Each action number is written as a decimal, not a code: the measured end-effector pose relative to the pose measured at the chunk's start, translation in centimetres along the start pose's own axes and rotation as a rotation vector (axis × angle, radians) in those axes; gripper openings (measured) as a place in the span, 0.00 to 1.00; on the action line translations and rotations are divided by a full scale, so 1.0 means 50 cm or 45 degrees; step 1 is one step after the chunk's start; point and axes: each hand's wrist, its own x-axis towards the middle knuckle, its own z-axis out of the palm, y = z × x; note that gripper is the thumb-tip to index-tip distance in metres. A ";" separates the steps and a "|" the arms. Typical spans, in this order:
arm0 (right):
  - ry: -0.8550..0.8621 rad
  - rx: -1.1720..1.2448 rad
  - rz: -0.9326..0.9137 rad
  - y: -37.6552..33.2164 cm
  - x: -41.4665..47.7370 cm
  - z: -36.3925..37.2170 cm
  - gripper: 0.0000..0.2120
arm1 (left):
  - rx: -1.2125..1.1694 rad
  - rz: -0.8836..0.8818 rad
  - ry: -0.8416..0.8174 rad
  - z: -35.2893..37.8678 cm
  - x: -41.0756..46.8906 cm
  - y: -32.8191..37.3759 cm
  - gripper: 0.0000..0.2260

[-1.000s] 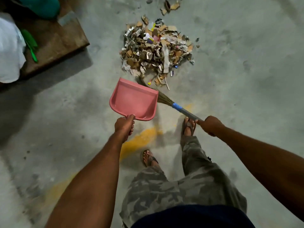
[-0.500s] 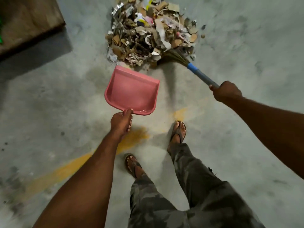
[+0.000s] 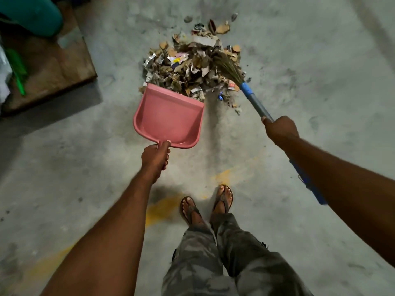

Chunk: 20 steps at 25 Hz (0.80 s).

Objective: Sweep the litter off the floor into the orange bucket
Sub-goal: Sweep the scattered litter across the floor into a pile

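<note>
- The left hand (image 3: 155, 158) is closed around the short handle of the pink dustpan (image 3: 168, 118), which stretches forward from the grip with its open lip touching the near edge of the litter pile (image 3: 192, 67).
- The right hand (image 3: 281, 130) is wrapped tight on the broom (image 3: 255, 101); ahead of that grip the shaft runs up to the bristles, which lie on the right side of the pile, and behind it the blue end passes under the forearm.
- The pan looks empty; a few scraps may sit on its lip, but the blur there makes that hard to tell.
- Step in hand, as I judge it: gathering the pile into the pan, with nothing loaded yet.
- The next move likely calls for a short pull of the bristles toward the left hand's pan while that hand keeps the lip flat on the floor (image 3: 64, 167).
- The orange bucket is not in view, so carrying the load there comes later.
</note>
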 end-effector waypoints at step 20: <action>-0.687 -0.264 -0.135 -0.175 -0.242 0.425 0.27 | 0.075 -0.283 0.147 -0.310 0.159 -0.217 0.14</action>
